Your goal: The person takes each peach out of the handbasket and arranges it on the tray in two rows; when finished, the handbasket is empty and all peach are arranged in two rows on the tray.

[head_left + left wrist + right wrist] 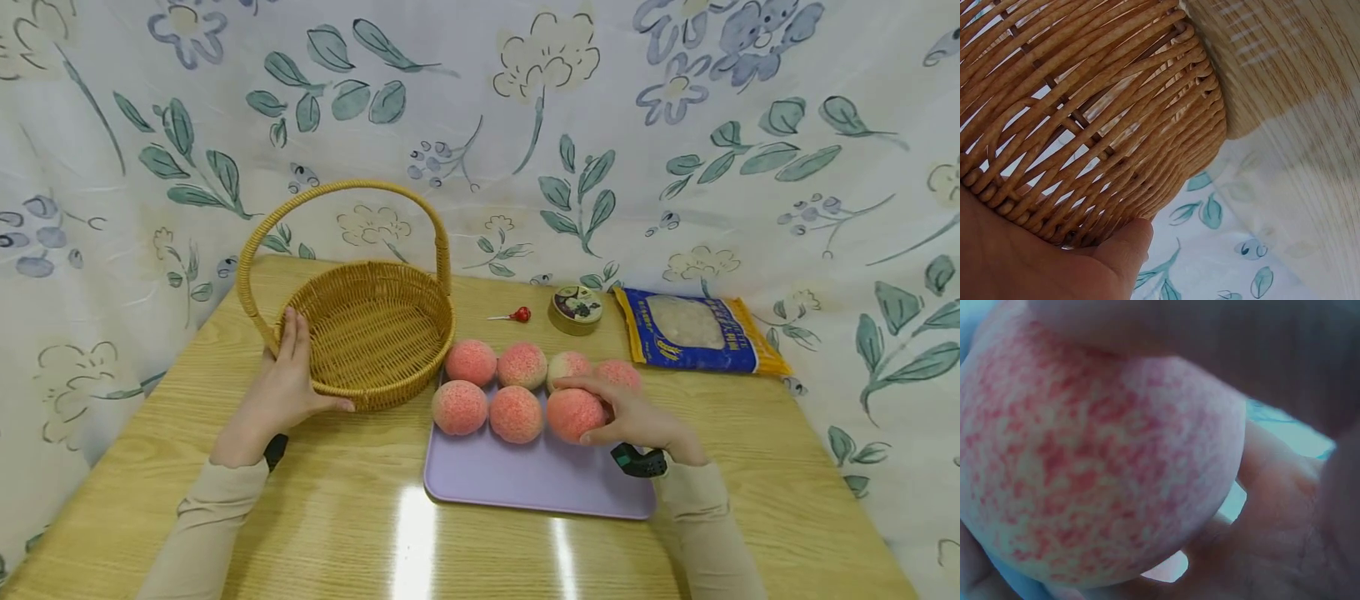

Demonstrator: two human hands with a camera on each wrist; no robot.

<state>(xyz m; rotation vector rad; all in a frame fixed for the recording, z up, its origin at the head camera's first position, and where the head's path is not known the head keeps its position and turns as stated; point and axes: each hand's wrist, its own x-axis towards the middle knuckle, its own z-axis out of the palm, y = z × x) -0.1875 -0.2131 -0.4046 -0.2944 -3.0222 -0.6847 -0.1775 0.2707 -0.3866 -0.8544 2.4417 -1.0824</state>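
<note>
My left hand (283,387) holds the left front rim of a wicker basket (375,392) with a tall arched handle. In the left wrist view the thumb (1125,250) lies against the outside of the weave (1104,125); the other fingers are hidden there. With thumb and fingers around it, my right hand (637,417) grips a pink speckled peach (572,415) over the lilac tray (525,483). This peach (1097,462) fills much of the right wrist view. Several other peaches (516,414) sit in two rows at the tray's back, left of and behind the hand.
Behind the tray lie a red-wrapped lollipop (521,314), a round tin (576,310) and a blue and yellow plastic packet (690,332). A floral cloth (480,108) hangs behind the wooden table (337,517). The basket handle (360,185) rises high above the rim.
</note>
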